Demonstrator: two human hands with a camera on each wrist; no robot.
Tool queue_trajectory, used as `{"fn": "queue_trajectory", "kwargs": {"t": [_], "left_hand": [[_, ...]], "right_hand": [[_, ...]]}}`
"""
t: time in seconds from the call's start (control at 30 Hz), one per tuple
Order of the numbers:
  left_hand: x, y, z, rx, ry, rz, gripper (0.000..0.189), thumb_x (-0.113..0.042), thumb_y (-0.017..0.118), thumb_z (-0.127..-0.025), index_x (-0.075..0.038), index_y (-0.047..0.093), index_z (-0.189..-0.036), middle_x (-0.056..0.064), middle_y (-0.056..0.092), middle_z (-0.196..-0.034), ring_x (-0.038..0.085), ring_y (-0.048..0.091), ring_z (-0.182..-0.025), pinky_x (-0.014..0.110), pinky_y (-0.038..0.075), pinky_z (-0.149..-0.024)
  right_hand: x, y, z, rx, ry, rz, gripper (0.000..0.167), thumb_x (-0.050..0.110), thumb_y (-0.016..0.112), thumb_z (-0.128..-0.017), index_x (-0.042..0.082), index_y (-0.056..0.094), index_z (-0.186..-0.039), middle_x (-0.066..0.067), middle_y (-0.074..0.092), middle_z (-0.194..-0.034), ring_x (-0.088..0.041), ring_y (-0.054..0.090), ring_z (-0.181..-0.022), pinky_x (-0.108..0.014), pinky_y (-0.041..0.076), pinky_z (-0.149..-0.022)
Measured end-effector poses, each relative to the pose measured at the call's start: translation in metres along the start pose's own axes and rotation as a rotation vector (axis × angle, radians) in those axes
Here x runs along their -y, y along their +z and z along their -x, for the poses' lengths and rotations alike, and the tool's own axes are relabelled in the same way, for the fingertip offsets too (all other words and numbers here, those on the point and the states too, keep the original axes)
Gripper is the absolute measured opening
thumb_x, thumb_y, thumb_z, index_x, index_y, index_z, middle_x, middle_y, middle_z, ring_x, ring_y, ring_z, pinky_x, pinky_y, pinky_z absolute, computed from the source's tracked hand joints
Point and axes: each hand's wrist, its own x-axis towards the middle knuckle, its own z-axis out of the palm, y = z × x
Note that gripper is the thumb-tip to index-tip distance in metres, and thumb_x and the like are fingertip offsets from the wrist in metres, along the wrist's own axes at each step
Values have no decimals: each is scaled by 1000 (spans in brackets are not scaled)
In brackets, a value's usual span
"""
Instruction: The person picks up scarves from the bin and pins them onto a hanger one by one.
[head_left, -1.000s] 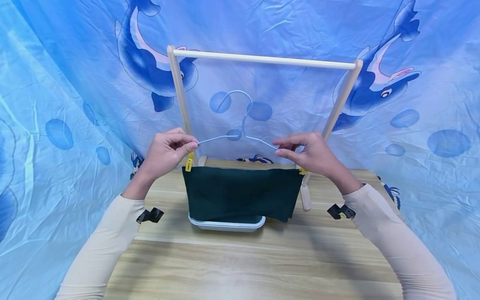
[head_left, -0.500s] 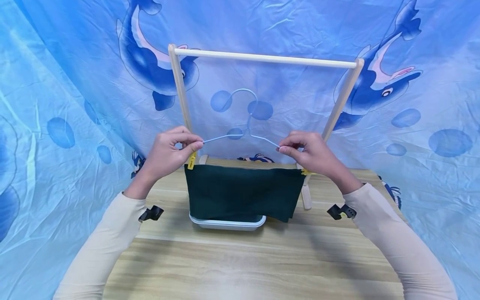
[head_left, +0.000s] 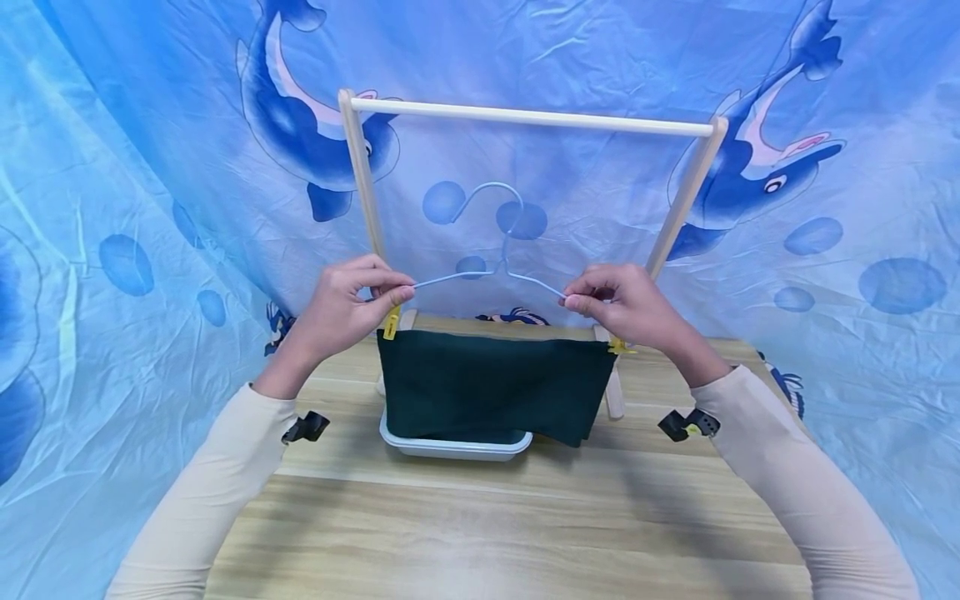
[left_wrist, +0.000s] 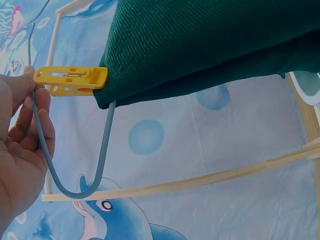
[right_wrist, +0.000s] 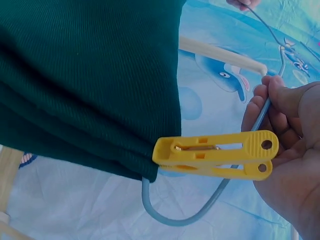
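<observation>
A light blue wire hanger (head_left: 457, 275) is held up in front of the rack, its hook pointing upward. My left hand (head_left: 358, 302) pinches its left shoulder between thumb and fingers; my right hand (head_left: 618, 302) pinches the right shoulder the same way. Folded over the hanger's lower bar hangs a dark green cloth (head_left: 495, 383). One yellow clothespin (left_wrist: 75, 79) clips the cloth's left end, just beside my left fingers. Another yellow clothespin (right_wrist: 212, 152) grips the right end, close to my right palm. The hanger's rounded corner (right_wrist: 175, 221) shows below that clip.
Behind the hanger stands a wooden rack with a white top rod (head_left: 532, 117) and two slanted posts. A white tray (head_left: 457, 451) sits on the wood-grain table (head_left: 465, 533), partly hidden by the cloth. A blue curtain (head_left: 862, 192) with dolphins surrounds the table.
The hanger and cloth have shifted slightly right with both hands. My right fingers, looser on the wire at first, now pinch it.
</observation>
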Motion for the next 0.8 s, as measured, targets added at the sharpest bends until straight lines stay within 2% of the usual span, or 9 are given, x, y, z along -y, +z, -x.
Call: {"fn": "queue_trajectory", "kwargs": {"t": [0.3, 0.47, 0.63, 0.8], "left_hand": [[0, 2, -1, 21, -22, -2, 12, -3, 80, -87, -5, 81, -99, -2, 69, -83, 9, 58, -71, 19, 48, -66], [1, 3, -6, 19, 19, -30, 13, -3, 81, -86, -4, 81, -99, 0, 71, -83, 9, 59, -72, 18, 48, -67], [-3, 0, -16, 23, 65, -42, 13, -3, 81, -85, -5, 81, -98, 1, 71, -83, 9, 59, -72, 17, 48, -68], [-6, 0, -22, 41, 53, -64, 12, -5, 81, -87, -6, 82, -99, 0, 71, -84, 8, 58, -72, 18, 48, -68]], "right_hand": [[-1, -1, 0, -10, -7, -24, 12, -3, 70, -94, 0, 80, -99, -4, 65, -77, -14, 49, -64, -23, 43, -58], [0, -6, -1, -5, -24, -44, 13, -8, 69, -92, -4, 79, -99, -6, 65, -77, -13, 51, -63, -21, 44, -56], [3, -15, -1, 39, -52, -129, 14, -11, 66, -93, -6, 78, -97, -7, 63, -77, -14, 55, -64, -21, 49, -58], [2, -22, 1, 71, -36, -193, 14, -8, 63, -96, -6, 77, -96, -8, 61, -75, -17, 57, -64, -24, 53, -59]]}}
